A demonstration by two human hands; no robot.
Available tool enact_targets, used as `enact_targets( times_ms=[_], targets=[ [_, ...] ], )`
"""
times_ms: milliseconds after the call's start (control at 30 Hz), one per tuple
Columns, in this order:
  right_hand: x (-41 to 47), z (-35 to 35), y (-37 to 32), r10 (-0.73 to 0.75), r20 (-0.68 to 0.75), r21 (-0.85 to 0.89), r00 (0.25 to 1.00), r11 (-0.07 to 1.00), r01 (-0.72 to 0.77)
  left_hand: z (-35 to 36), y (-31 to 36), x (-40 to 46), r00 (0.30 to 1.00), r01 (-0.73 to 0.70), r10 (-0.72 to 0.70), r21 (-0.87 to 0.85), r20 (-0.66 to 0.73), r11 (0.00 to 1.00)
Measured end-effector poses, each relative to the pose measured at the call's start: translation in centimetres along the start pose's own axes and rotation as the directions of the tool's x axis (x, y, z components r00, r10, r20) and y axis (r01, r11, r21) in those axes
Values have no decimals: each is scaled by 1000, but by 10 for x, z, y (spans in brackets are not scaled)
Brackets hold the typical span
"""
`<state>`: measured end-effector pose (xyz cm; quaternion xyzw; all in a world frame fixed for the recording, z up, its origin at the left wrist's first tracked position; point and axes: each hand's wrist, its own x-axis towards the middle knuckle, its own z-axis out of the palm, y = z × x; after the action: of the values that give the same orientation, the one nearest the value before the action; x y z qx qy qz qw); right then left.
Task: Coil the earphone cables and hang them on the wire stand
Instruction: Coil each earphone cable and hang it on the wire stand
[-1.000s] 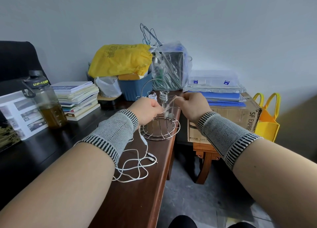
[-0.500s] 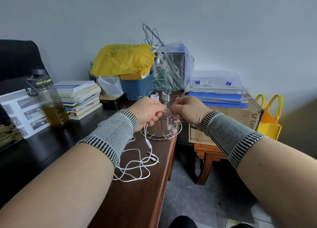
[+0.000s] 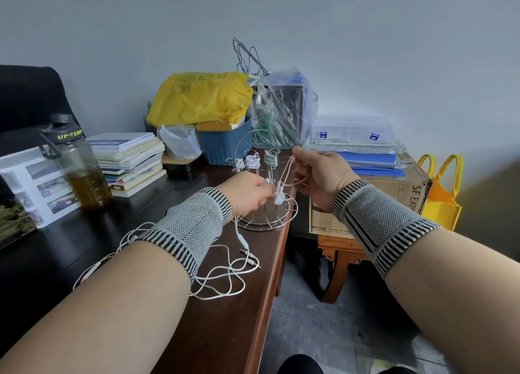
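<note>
Head view. Item: thin white earphone cable (image 3: 284, 176), strung between the left hand (image 3: 249, 195), pinched on the earbud end, and the right hand (image 3: 318, 171), clamped on a loop. Change noted: right hand raised and drawn apart from the left, one loop lengthened. Remainder lies loose on the dark wooden table (image 3: 225, 317); round silver wire stand (image 3: 267, 216) behind; hanging judged pending.

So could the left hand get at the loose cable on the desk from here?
Probably yes: the loose cable lies uncovered just below the left hand, but that hand already pinches the earphone cable, so it would need to let go.
</note>
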<state>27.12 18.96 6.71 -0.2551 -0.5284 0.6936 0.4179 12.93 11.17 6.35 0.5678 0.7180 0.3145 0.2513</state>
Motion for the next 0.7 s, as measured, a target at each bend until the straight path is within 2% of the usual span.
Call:
enact_targets(
  times_ms=[100, 233, 367, 500, 600, 700],
  targets=[
    [-1, -4, -5, 54, 8, 116, 999, 992, -54, -4, -3, 1, 999, 8, -6, 62, -38, 998],
    [-1, -6, -1, 59, -31, 203, 998, 978, -52, -7, -3, 0, 999, 22, -22, 8, -35, 1000],
    [-1, -2, 0, 73, -4, 209, 997, 975, -70, -3, -2, -3, 998, 61, -60, -142, 16, 988],
    [-5, 5, -2, 108, 111, 304, 988, 943, -137, 7, -2, -7, 992, 88, -57, -306, 109, 948],
    [-6, 7, -3, 116, 132, 348, 984, 925, -155, 8, -2, -6, 996, 47, -3, -473, 94, 880],
    [-4, 4, -2, 101, 102, 365, 990, 922, -132, 6, -2, -3, 996, -91, 85, -392, -34, 916]
  ],
)
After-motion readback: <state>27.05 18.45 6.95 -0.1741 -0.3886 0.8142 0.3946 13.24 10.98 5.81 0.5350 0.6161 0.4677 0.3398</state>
